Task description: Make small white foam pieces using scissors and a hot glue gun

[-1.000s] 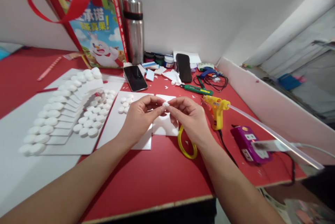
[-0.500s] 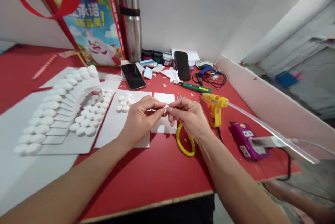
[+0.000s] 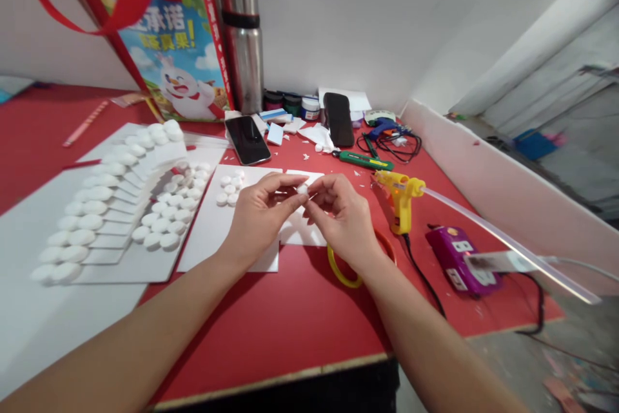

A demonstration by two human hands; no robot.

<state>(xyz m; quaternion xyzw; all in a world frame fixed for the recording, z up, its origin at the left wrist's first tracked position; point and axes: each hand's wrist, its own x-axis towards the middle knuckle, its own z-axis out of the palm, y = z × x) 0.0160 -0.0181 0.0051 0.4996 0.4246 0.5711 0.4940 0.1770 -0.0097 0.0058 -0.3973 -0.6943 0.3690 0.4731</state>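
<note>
Between the fingertips of both hands is a small white disc point(image 3: 302, 189). My left hand point(image 3: 264, 210) pinches it with thumb and forefinger, and my right hand point(image 3: 341, 213) closes on its other side. Below them lie a white foam sheet point(image 3: 251, 252) with several white discs point(image 3: 229, 191) on it and a smaller white card point(image 3: 304, 232). Under my right wrist are scissors point(image 3: 338, 269) with yellow and red handle loops, partly hidden. To the left, a stepped white model point(image 3: 120, 213) carries rows of white discs.
A yellow glue gun point(image 3: 400, 197) with a long clear glue stick stands at the right, near a purple power socket point(image 3: 461, 261). Behind are a green utility knife point(image 3: 365, 160), two phones point(image 3: 247, 140), a steel flask point(image 3: 243, 52), paint jars point(image 3: 293, 104) and a gift bag point(image 3: 174, 46).
My right hand has turned slightly and its fingers have shifted around the small disc. More of the scissors' red loop shows. The whole view has shifted a little.
</note>
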